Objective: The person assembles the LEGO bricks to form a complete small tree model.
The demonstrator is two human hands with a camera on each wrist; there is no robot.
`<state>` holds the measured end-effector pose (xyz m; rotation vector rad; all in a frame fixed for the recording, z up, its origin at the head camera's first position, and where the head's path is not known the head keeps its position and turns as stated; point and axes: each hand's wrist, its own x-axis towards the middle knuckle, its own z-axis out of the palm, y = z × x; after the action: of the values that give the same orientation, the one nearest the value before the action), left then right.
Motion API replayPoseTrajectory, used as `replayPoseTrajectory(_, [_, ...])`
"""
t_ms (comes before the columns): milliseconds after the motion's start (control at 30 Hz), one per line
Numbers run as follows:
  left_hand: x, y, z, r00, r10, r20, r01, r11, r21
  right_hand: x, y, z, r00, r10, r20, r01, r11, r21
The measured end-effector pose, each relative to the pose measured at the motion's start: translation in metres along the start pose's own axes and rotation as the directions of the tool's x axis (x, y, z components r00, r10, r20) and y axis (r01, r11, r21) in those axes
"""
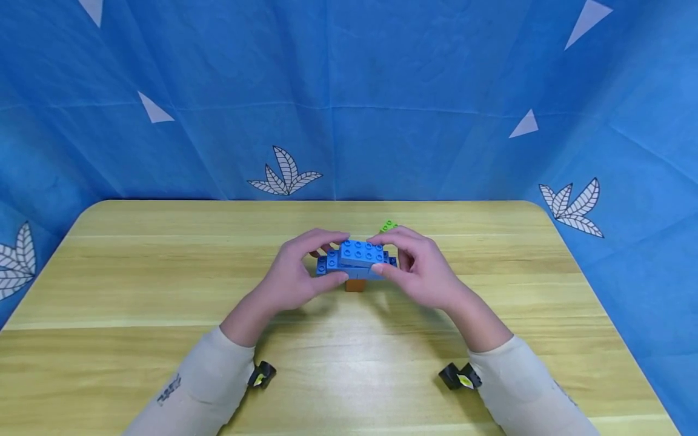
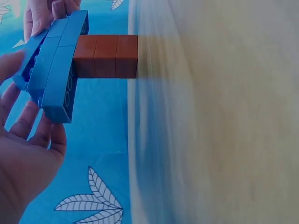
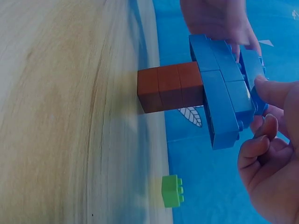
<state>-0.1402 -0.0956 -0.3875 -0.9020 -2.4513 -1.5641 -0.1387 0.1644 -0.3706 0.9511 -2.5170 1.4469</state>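
A blue brick (image 1: 361, 252) lies slightly tilted on top of two wider layers of blue bricks (image 2: 55, 53). A narrow gap with studs shows under it. Three stacked brown bricks (image 3: 170, 86) carry these layers as a post on the table. My right hand (image 1: 422, 266) pinches the top brick's right end between thumb and index finger, its other fingers curled. My left hand (image 1: 297, 272) curves round the left end, index finger at the brick's back edge and thumb in front. The left thumb (image 2: 11, 64) is blurred, so its exact contact is unclear.
A small green brick (image 3: 171, 191) stands on the wooden table (image 1: 163, 272) behind my right hand, partly hidden in the head view. A blue cloth (image 1: 382, 139) with leaf prints hangs beyond the table's back edge. Black straps with buckles hang beside both sleeves.
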Motion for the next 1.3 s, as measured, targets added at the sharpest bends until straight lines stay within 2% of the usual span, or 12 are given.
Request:
replayPoseTrajectory(133, [0.0010, 0.0036, 0.0027, 0.997, -0.068, -0.042, 0.064, 0.993, -0.098, 0.0007, -0.0007, -0.0002, 1.000, -0.004, 0.003, 0.004, 1.000, 0.001])
replayPoseTrajectory(333, [0.0025, 0.0037, 0.0044, 0.991, -0.113, -0.073, 0.105, 0.989, -0.105, 0.0013, 0.0000, 0.0008, 1.000, -0.013, 0.001, 0.013, 1.000, 0.000])
replayPoseTrajectory(600, [0.0030, 0.0015, 0.0048, 0.992, -0.102, -0.072, 0.092, 0.987, -0.131, 0.0007, 0.0014, 0.0032, 1.000, 0.007, -0.006, -0.007, 1.000, -0.001])
replayPoseTrajectory(1067, [0.0002, -0.0005, 0.0091, 0.994, -0.066, -0.089, 0.045, 0.973, -0.225, -0.0007, 0.0023, 0.0060, 1.000, 0.016, 0.001, -0.016, 1.000, -0.020])
replayPoseTrajectory(1300, [0.0022, -0.0001, 0.0085, 0.994, -0.060, -0.090, 0.042, 0.980, -0.193, 0.0000, 0.0038, 0.0061, 1.000, 0.010, -0.011, -0.010, 1.000, -0.009])
